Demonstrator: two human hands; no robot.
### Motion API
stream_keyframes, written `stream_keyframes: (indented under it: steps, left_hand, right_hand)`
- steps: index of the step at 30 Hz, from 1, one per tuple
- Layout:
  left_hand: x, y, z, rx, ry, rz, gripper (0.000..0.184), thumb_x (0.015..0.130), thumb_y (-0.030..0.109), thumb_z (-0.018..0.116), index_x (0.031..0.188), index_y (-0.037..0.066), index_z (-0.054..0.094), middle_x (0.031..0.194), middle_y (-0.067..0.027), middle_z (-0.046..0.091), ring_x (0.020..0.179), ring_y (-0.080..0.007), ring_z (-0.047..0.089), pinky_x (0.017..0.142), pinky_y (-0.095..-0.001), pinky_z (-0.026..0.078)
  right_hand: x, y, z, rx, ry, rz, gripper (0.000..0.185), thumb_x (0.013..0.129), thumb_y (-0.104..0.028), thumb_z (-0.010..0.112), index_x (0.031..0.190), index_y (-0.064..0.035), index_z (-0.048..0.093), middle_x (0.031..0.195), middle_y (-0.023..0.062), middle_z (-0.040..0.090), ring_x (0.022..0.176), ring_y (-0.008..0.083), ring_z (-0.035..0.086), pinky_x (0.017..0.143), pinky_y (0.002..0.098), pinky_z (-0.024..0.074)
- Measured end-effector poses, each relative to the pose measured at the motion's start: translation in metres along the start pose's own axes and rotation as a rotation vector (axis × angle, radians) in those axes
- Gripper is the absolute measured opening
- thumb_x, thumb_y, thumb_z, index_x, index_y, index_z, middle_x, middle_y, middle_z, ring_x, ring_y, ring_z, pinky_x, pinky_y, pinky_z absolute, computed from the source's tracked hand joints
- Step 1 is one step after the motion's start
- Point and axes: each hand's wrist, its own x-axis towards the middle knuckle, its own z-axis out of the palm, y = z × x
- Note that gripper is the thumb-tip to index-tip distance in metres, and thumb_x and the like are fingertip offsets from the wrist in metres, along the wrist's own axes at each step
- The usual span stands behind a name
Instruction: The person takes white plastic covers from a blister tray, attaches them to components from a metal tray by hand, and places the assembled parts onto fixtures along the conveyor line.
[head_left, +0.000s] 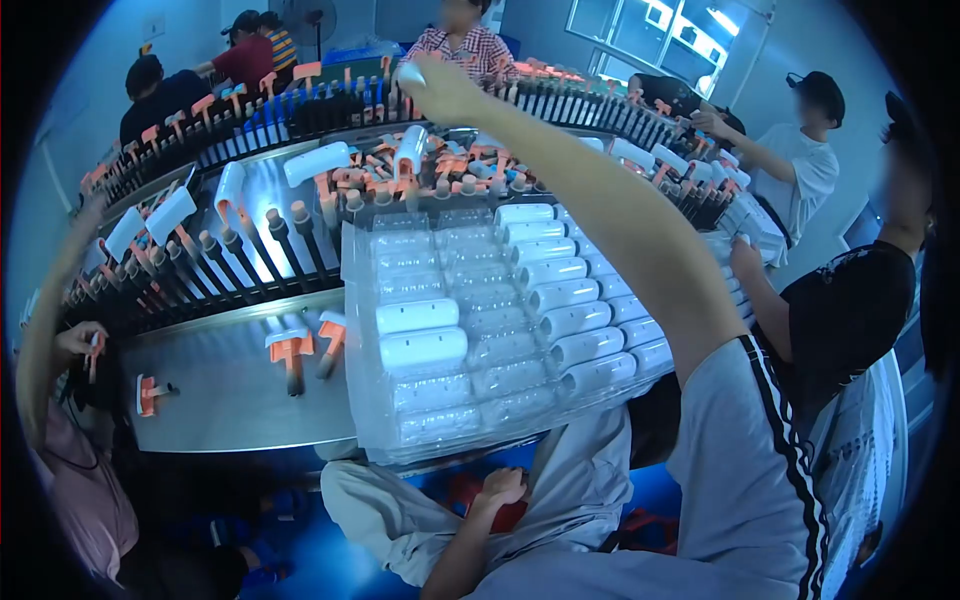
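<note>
My right hand (440,92) is stretched far out over the rows of upright black spindles (285,240). Its fingers are closed around a small white piece (411,73), mostly hidden by the hand. Down by my lap, my left hand (503,487) is closed with curled fingers, and whatever it may hold is hidden. Beneath my right arm lies a clear plastic blister tray (430,425). White rounded shells (560,294) fill its right columns, and two white shells (422,349) lie in its left column. More white shells (318,163) sit on orange holders nearby.
Orange clamps (291,347) lie on the metal table (220,420) left of the tray. A heap of orange parts (460,160) sits behind it. A co-worker's hand (82,338) holds an orange piece at left. Other people sit at right and across the line.
</note>
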Motion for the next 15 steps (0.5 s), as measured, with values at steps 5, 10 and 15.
stream_keyframes:
  steps: [5,10,15]
  left_hand:
    - [-0.004,0.010,-0.013,0.002,-0.135,-0.009,0.043,0.091,0.032,0.054,0.121,0.001,0.060,0.121,-0.0235,0.062,0.115,-0.0380,0.059,0.098,-0.0458,0.048]
    - [-0.001,0.010,-0.008,0.022,-0.118,0.006,0.041,0.091,0.030,0.053,0.120,0.001,0.060,0.120,-0.0237,0.062,0.114,-0.0377,0.059,0.098,-0.0455,0.048]
    - [0.000,0.011,-0.004,0.016,-0.123,0.005,0.042,0.091,0.028,0.052,0.122,0.002,0.059,0.122,-0.0237,0.061,0.115,-0.0378,0.059,0.098,-0.0462,0.047]
  right_hand:
    - [0.034,0.002,0.006,-0.069,0.155,-0.110,0.049,0.089,-0.036,0.059,0.114,0.0068,0.057,0.103,0.0309,0.065,0.099,0.0463,0.064,0.086,0.0505,0.0508]
    - [-0.002,-0.031,-0.022,0.038,0.010,0.083,0.051,0.090,-0.038,0.058,0.115,0.0061,0.057,0.104,0.0304,0.065,0.099,0.0459,0.064,0.086,0.0502,0.0511]
    - [-0.009,-0.038,-0.009,-0.075,-0.049,0.117,0.048,0.088,-0.034,0.060,0.117,0.0044,0.056,0.105,0.0287,0.066,0.101,0.0432,0.065,0.088,0.0509,0.0506]
